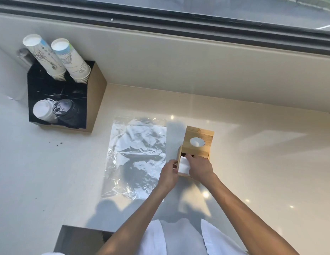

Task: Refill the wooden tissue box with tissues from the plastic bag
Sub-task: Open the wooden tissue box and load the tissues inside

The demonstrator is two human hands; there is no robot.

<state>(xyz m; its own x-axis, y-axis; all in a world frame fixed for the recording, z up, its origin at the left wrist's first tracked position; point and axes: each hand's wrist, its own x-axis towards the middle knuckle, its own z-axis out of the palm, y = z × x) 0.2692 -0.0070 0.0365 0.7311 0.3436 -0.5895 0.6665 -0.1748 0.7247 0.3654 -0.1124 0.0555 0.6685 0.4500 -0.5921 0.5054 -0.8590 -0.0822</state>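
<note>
The wooden tissue box (188, 150) stands on the cream counter, its lid (199, 138) with a round hole swung up and back. White tissues (184, 165) fill the open box. My right hand (200, 167) presses down on the tissues from the right. My left hand (168, 172) grips the box's left side, fingers also touching the tissues. The clear plastic bag (136, 157) lies flat and crumpled on the counter just left of the box; whether tissues are inside it is unclear.
A black and cardboard cup organiser (64, 100) with paper cup stacks (68, 61) and lids stands at the back left. A raised ledge (197, 70) and window frame run behind. A dark square object (81, 238) sits at the near edge.
</note>
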